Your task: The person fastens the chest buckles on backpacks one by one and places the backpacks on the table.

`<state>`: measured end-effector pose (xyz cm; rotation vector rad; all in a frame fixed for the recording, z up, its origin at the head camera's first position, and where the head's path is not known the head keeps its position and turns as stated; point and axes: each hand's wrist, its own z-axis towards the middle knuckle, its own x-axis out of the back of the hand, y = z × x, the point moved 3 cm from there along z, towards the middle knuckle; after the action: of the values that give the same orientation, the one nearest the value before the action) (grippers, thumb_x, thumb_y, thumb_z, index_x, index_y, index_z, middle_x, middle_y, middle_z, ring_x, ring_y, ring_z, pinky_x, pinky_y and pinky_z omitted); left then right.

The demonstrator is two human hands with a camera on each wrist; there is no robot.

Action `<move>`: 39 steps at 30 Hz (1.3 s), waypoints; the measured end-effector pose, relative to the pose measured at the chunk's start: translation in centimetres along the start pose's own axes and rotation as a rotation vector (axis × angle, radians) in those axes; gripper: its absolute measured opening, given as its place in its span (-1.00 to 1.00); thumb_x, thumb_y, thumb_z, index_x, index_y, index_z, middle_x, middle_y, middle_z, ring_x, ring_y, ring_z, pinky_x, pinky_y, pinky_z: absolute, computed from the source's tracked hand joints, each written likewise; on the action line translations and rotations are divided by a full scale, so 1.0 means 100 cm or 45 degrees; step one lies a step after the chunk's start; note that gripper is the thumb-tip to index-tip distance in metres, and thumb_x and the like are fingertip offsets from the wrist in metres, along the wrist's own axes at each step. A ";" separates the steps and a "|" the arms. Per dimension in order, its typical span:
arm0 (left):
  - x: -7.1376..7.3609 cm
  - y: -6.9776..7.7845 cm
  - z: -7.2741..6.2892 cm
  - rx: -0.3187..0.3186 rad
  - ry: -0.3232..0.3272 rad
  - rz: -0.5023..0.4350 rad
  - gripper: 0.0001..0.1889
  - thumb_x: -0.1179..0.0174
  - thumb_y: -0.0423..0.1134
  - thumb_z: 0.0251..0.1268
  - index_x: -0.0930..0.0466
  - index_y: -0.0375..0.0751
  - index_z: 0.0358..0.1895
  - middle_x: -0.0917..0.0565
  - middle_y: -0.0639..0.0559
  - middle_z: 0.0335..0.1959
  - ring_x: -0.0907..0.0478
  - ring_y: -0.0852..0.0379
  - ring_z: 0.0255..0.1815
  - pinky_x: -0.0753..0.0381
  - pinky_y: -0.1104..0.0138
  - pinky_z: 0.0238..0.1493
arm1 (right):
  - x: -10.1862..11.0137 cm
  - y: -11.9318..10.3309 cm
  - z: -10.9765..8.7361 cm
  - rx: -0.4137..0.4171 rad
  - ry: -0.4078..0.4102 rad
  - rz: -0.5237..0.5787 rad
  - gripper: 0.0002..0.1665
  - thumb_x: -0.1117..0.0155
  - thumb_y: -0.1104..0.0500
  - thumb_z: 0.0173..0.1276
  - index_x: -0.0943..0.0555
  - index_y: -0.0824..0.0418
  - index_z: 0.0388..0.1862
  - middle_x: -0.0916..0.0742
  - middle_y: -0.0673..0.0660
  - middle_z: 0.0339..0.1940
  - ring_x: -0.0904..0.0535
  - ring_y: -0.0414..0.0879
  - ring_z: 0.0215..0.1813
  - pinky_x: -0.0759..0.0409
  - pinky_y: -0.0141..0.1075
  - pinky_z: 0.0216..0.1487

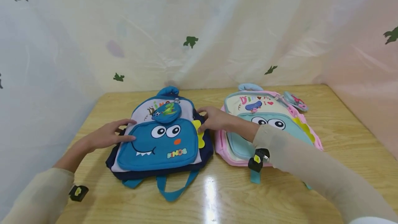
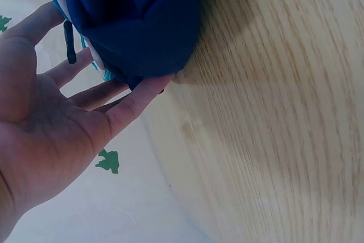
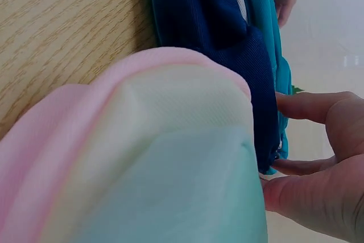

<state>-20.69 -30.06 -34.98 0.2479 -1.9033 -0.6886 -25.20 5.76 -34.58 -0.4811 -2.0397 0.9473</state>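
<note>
A blue dinosaur backpack [image 1: 161,144] lies face up on the table, its carry loop toward the back and a round dinosaur pouch [image 1: 168,112] on its upper front. At its left edge, my left hand [image 1: 107,134] touches the front pocket's side with spread fingers. In the left wrist view, that hand's fingers [image 2: 139,103] reach along the navy side. My right hand [image 1: 214,118] touches the opposite edge beside the yellow spikes [image 1: 199,134]. In the right wrist view, the right hand [image 3: 324,163] has its fingertips against the navy side panel [image 3: 259,89].
A pink and mint dinosaur backpack [image 1: 270,130] lies close on the right, under my right forearm, with a small round pouch [image 1: 295,101] at its far corner. Teal straps [image 1: 174,194] spread over the wooden table [image 1: 140,206]. A leaf-patterned curtain [image 1: 149,51] hangs behind.
</note>
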 end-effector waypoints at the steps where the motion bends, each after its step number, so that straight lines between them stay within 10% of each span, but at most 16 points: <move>1: 0.001 0.000 0.000 0.000 0.001 -0.004 -0.22 -0.28 0.04 0.46 -0.24 -0.38 0.53 -0.24 -0.56 0.49 -0.46 -0.54 0.28 -0.67 -0.13 0.09 | 0.000 -0.001 0.000 0.000 0.007 0.014 -0.06 -0.48 0.25 0.31 -0.27 0.18 0.62 -0.50 0.36 0.46 -0.48 0.23 0.40 -0.50 0.03 0.40; 13: -0.003 -0.003 0.000 0.006 0.020 -0.072 -0.23 -0.29 0.01 0.47 -0.22 -0.38 0.53 -0.27 -0.55 0.46 -0.47 -0.52 0.26 -0.71 -0.07 0.04 | 0.005 -0.004 -0.008 -0.024 0.064 0.093 -0.10 -0.48 0.15 0.33 -0.33 0.17 0.60 -0.52 0.30 0.46 -0.51 0.17 0.38 -0.50 -0.01 0.40; 39: -0.017 0.011 0.006 -0.178 0.175 -0.174 -0.28 -0.27 -0.16 0.47 -0.19 -0.27 0.57 -0.17 -0.49 0.55 -0.39 -0.65 0.31 -0.65 -0.22 0.08 | 0.031 -0.012 -0.037 0.572 0.036 0.506 -0.19 -0.21 0.22 0.45 -0.25 0.23 0.64 -0.37 0.26 0.61 -0.29 0.22 0.58 -0.35 0.13 0.49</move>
<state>-20.36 -28.15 -35.81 0.3299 -1.7105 -0.8705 -24.06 8.63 -30.63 -0.6563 -1.6603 1.5791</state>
